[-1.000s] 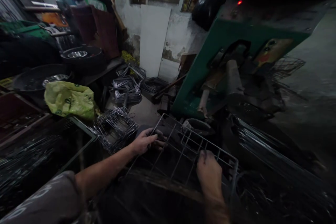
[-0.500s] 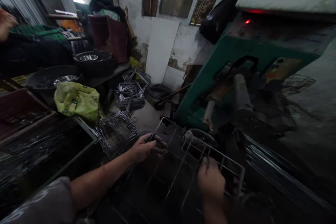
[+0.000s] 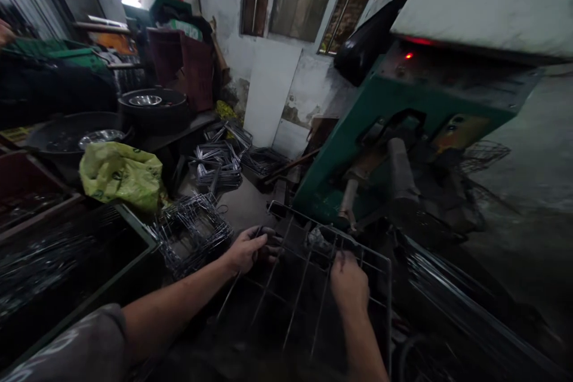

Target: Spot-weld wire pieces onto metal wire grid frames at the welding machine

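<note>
A wire rack (image 3: 293,298), a rectangular frame of thin metal rods with crossing bars, lies low in front of me, tilted in view. My left hand (image 3: 251,249) is closed round its left side rod, thumb on top and the darkened fingers curled beneath. On the right, my right hand (image 3: 350,279) is wrapped round a rod near the far edge; the fingertips are mostly hidden. Just beyond the rack stands a green machine (image 3: 331,173) with thick cylindrical electrode arms (image 3: 400,167) and a lit red lamp.
Wire frames (image 3: 194,230) lie in a heap left of my hands, with bent rod pieces (image 3: 219,161) stacked behind. A yellow-green sack (image 3: 123,176) and a dark crate of metal rods (image 3: 150,239) are at left. Long rods (image 3: 452,286) lie at right. Part of another person shows far left.
The rack's right corner and my right hand have shifted left and a little nearer. My left hand keeps its place on the rack. The view has turned slightly.
</note>
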A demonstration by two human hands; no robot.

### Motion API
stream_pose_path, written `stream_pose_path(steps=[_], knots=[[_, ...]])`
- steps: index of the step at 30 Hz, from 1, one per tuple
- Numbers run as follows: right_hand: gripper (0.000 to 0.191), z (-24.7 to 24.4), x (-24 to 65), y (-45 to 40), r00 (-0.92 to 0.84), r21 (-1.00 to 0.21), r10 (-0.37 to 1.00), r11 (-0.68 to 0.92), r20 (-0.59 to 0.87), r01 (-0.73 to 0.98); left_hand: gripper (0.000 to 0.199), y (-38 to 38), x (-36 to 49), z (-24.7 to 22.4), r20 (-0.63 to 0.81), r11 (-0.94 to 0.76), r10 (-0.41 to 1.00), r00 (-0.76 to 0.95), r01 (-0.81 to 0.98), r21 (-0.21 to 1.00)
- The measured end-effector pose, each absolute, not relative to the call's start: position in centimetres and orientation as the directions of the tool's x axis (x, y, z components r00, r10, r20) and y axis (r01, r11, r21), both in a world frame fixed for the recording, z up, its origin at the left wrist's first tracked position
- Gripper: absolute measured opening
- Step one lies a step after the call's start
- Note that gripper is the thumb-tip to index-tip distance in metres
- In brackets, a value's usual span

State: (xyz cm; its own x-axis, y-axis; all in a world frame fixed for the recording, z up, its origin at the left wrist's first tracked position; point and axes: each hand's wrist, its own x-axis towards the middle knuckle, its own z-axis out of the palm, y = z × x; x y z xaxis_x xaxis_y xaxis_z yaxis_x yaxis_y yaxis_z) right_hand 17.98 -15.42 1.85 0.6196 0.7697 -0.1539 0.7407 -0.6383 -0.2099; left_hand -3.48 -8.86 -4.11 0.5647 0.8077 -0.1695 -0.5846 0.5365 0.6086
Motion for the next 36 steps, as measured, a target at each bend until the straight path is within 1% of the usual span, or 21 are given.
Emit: stream_pose_path(steps=[4,7,16,24,29,32,36], knots=[[0.035,1.9,19.2,-14.9,0.626,-0.178,0.773,-0.634,-0.105,0.753,0.033,-8.2,-2.2,-3.7,-0.166,0.552,0.798,0.579,-0.593,0.586],[0.035,1.8,20.1,-14.7,0.631,-0.176,0.771,-0.635,-0.088,0.752,0.033,-7.9,-1.3,-3.6,-0.15,0.551,0.797,0.585,-0.603,0.577],[0.038,2.6,21.1,-14.0,0.61,-0.166,0.787,-0.616,-0.093,0.77,0.029,-7.4,0.0,-3.9,-0.111,0.549,0.796,0.595,-0.633,0.545],[0.037,2.9,21.1,-13.9,0.628,-0.133,0.769,-0.639,-0.123,0.757,0.029,-7.5,0.1,-4.0,-0.133,0.552,0.798,0.588,-0.624,0.553],[0.037,2.9,21.1,-13.8,0.621,-0.155,0.772,-0.635,-0.135,0.756,0.033,-7.5,0.1,-3.8,-0.16,0.571,0.788,0.595,-0.608,0.552],[0.036,2.9,21.1,-13.8,0.606,-0.169,0.786,-0.618,-0.121,0.768,0.035,-7.4,0.1,-3.9,-0.129,0.567,0.788,0.602,-0.628,0.534],[0.037,2.9,21.2,-13.9,0.602,-0.185,0.79,-0.613,-0.116,0.768,0.033,-7.1,0.1,-4.3,-0.079,0.557,0.782,0.618,-0.637,0.532]])
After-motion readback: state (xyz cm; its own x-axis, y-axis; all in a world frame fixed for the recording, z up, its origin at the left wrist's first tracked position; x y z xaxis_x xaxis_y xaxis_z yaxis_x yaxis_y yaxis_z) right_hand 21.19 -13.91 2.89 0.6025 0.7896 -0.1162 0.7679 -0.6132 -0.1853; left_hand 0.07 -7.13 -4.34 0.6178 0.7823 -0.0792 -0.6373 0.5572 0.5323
